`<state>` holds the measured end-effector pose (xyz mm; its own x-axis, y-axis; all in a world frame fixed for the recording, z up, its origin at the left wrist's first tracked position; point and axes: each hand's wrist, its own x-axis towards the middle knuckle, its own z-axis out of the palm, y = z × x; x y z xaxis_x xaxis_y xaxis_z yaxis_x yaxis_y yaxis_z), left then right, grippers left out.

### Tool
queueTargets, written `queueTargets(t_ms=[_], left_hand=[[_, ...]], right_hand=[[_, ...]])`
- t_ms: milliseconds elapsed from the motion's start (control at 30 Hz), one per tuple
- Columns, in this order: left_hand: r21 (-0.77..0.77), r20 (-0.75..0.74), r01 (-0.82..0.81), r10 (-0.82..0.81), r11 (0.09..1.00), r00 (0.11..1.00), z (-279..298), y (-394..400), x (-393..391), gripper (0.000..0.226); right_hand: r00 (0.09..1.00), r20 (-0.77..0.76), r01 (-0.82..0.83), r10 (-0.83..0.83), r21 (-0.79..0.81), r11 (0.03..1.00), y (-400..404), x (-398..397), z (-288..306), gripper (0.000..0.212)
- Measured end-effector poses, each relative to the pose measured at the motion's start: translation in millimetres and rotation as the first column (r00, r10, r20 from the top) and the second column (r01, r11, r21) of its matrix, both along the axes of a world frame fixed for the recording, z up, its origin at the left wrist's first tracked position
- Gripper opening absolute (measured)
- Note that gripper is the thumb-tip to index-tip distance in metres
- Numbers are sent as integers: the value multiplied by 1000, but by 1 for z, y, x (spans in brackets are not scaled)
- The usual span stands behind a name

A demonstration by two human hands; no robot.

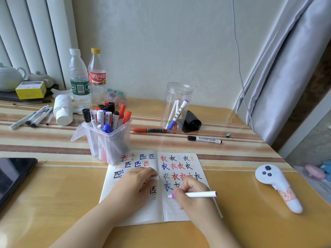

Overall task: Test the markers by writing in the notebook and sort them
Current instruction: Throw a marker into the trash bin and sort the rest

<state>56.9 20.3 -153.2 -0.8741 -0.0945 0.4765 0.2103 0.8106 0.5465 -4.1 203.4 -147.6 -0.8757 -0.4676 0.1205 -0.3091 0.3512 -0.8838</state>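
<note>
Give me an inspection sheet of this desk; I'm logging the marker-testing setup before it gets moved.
Surface: glossy yellow desk with a striped cloth under its clear cover.
Job's things: open lined notebook covered in coloured characters; square clear tub full of markers; round clear jar holding a few; red marker and black whiteboard marker loose.
Clutter: two plastic bottles, white jar, black tablet.
Grips: left hand flat on the notebook; right hand holds a white purple-tipped pen.
Cables: thin cable down the wall.
Surroundings: grey curtain.
</note>
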Motion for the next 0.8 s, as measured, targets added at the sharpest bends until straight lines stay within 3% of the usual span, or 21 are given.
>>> queueTargets(t_ms=[200,500,800], left_hand=[[-6,-2,-2,2,1000,1000,1,0,1,18],[5,19,-6,6,1000,1000,0,0,1,17],[10,44,-11,10,1000,999,1,0,2,22]], right_hand=[[996,-40,74,-74,-1,997,1,-2,0,42],[997,64,-34,32,26,999,0,3,5,32],[998,56,-37,35,43,998,3,4,10,39]])
